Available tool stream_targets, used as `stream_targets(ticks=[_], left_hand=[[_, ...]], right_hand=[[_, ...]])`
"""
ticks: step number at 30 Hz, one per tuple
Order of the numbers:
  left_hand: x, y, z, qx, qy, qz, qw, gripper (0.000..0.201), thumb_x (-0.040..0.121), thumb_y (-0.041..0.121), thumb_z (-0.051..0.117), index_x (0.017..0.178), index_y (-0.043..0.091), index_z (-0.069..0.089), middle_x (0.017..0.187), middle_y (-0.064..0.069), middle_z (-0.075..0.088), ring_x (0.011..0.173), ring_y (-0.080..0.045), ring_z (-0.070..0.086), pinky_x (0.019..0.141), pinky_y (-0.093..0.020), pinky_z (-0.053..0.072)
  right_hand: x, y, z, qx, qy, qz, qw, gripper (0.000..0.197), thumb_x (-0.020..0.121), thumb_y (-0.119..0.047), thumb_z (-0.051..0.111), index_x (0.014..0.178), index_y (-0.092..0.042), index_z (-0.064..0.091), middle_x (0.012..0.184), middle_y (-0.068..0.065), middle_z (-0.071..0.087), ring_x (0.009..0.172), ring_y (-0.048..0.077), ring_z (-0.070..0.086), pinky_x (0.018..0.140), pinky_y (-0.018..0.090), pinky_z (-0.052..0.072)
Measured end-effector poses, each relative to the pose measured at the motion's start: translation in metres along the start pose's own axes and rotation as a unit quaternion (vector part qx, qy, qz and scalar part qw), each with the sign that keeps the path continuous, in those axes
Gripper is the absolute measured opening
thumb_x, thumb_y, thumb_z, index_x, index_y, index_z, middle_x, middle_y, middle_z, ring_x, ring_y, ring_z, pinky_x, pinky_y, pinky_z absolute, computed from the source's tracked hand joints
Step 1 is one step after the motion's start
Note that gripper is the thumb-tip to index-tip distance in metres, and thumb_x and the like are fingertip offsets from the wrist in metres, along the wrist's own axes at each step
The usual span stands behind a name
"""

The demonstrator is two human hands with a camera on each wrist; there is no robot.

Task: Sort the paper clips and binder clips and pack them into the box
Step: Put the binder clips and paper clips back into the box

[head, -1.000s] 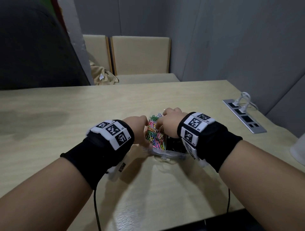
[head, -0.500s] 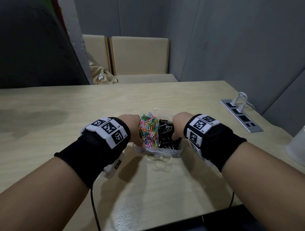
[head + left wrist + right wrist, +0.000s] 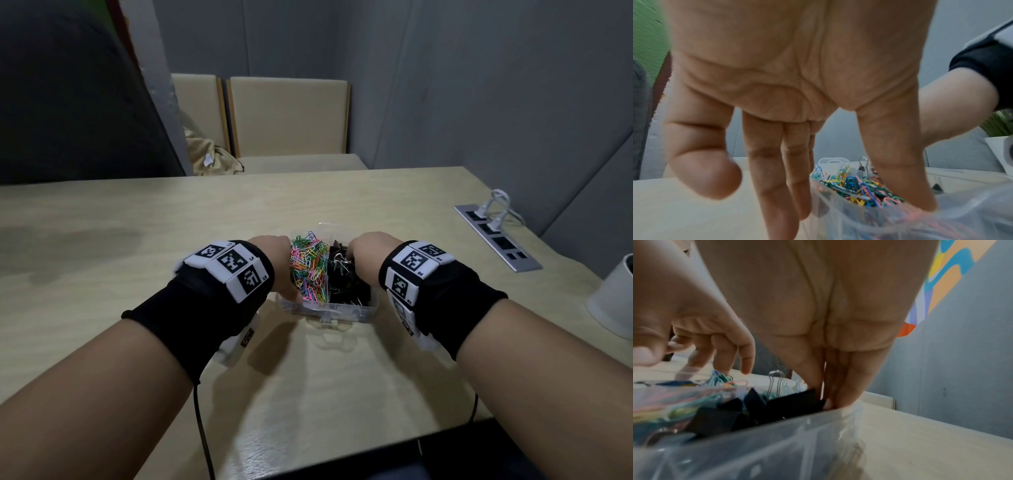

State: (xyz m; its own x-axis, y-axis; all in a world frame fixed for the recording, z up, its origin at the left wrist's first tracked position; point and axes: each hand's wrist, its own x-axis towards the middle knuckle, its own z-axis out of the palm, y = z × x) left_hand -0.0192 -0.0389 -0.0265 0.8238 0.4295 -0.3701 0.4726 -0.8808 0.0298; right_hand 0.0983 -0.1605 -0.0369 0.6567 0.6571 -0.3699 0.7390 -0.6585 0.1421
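Clear box (image 3: 329, 310), paper clips (image 3: 308, 267) bare again; wide grips (left hand (image 3: 274, 260), right hand (image 3: 368, 253)) at its sides.

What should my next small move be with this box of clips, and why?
Probably press the paper clips down flat with the left hand. They heap above the rim of the box, and that hand's thumb rests on them, while the right hand holds straight fingers at the right wall. Such a heap could keep the box from closing.

Left grip (image 3: 274, 262) and right grip (image 3: 368, 255) have moved apart; each now flanks the box (image 3: 339, 311).
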Motion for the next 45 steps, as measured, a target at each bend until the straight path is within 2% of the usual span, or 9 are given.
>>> stream_targets(ticks=[3, 7, 18, 22, 25, 33, 36, 40, 45], left_hand=[[-0.002, 0.001, 0.000, -0.006, -0.001, -0.007, 1.000, 0.075, 0.071, 0.049, 0.079, 0.128, 0.008, 0.054, 0.104, -0.003, 0.067, 0.085, -0.020, 0.055, 0.071, -0.029, 0.044], [-0.004, 0.002, 0.001, -0.003, -0.001, -0.014, 1.000, 0.075, 0.071, 0.050, 0.078, 0.128, 0.007, 0.056, 0.095, -0.001, 0.057, 0.083, -0.020, 0.053, 0.070, -0.029, 0.042], [-0.008, 0.005, 0.003, -0.018, 0.010, -0.023, 1.000, 0.073, 0.077, 0.048, 0.074, 0.133, 0.006, 0.052, 0.092, -0.001, 0.056, 0.082, -0.018, 0.054, 0.070, -0.027, 0.040], [-0.008, 0.005, 0.003, -0.015, 0.005, -0.027, 1.000, 0.060, 0.077, 0.049, 0.074, 0.119, 0.011, 0.054, 0.090, -0.001, 0.056, 0.081, -0.018, 0.053, 0.065, -0.025, 0.039], [-0.007, 0.004, 0.005, -0.018, 0.006, -0.029, 0.999, 0.051, 0.075, 0.049, 0.075, 0.107, 0.020, 0.048, 0.092, 0.000, 0.053, 0.082, -0.018, 0.051, 0.062, -0.025, 0.038], [-0.011, 0.004, 0.008, -0.043, 0.020, -0.027, 0.998, 0.053, 0.074, 0.049, 0.076, 0.101, 0.019, 0.043, 0.090, 0.000, 0.059, 0.078, -0.019, 0.054, 0.066, -0.027, 0.040], [-0.012, 0.003, 0.009, -0.048, 0.023, -0.026, 0.998, 0.062, 0.073, 0.050, 0.077, 0.117, 0.013, 0.053, 0.103, -0.003, 0.068, 0.089, -0.021, 0.062, 0.072, -0.030, 0.043], [-0.011, -0.001, 0.012, -0.075, 0.031, -0.027, 0.996, 0.085, 0.072, 0.050, 0.077, 0.140, 0.015, 0.040, 0.125, -0.003, 0.063, 0.114, -0.024, 0.059, 0.087, -0.033, 0.046], [-0.006, -0.010, 0.017, -0.106, 0.035, -0.009, 0.994, 0.084, 0.072, 0.050, 0.077, 0.140, 0.019, 0.038, 0.120, 0.002, 0.065, 0.108, -0.019, 0.060, 0.086, -0.033, 0.048]], right_hand=[[0.002, 0.011, 0.011, 0.005, 0.020, 0.008, 1.000, 0.038, 0.097, -0.013, 0.046, 0.134, -0.017, 0.053, 0.132, -0.002, 0.059, 0.115, 0.017, 0.060, 0.075, 0.017, 0.039], [-0.033, -0.006, -0.009, 0.061, 0.092, -0.004, 0.994, 0.038, 0.091, -0.001, 0.045, 0.124, -0.012, 0.059, 0.121, 0.011, 0.057, 0.108, 0.030, 0.059, 0.087, 0.034, 0.049], [-0.054, -0.021, 0.003, 0.102, 0.118, -0.065, 0.986, 0.049, 0.093, -0.011, 0.046, 0.139, -0.028, 0.046, 0.136, 0.004, 0.050, 0.121, 0.028, 0.053, 0.099, 0.038, 0.046], [-0.054, -0.021, 0.001, 0.038, 0.083, -0.023, 0.996, 0.039, 0.091, -0.012, 0.044, 0.127, -0.019, 0.057, 0.122, 0.007, 0.060, 0.104, 0.029, 0.060, 0.083, 0.036, 0.051], [-0.057, -0.020, 0.001, -0.015, 0.059, 0.020, 0.998, 0.030, 0.091, -0.012, 0.046, 0.117, -0.014, 0.063, 0.114, 0.006, 0.059, 0.096, 0.027, 0.057, 0.073, 0.034, 0.040], [-0.061, -0.020, 0.006, 0.039, 0.134, 0.047, 0.989, 0.034, 0.091, -0.016, 0.042, 0.123, -0.016, 0.055, 0.122, 0.008, 0.050, 0.116, 0.029, 0.047, 0.093, 0.041, 0.038], [-0.066, -0.018, 0.006, 0.069, 0.140, 0.024, 0.987, 0.041, 0.089, -0.012, 0.042, 0.126, -0.025, 0.055, 0.125, 0.007, 0.048, 0.118, 0.029, 0.045, 0.096, 0.042, 0.037], [-0.067, -0.015, 0.005, 0.099, 0.153, 0.019, 0.983, 0.044, 0.088, -0.008, 0.041, 0.125, -0.026, 0.056, 0.126, 0.006, 0.048, 0.119, 0.029, 0.045, 0.099, 0.043, 0.037], [-0.059, 0.002, 0.003, 0.176, 0.154, 0.052, 0.971, 0.035, 0.091, -0.011, 0.043, 0.114, -0.031, 0.061, 0.121, 0.004, 0.049, 0.115, 0.029, 0.049, 0.098, 0.040, 0.042]])
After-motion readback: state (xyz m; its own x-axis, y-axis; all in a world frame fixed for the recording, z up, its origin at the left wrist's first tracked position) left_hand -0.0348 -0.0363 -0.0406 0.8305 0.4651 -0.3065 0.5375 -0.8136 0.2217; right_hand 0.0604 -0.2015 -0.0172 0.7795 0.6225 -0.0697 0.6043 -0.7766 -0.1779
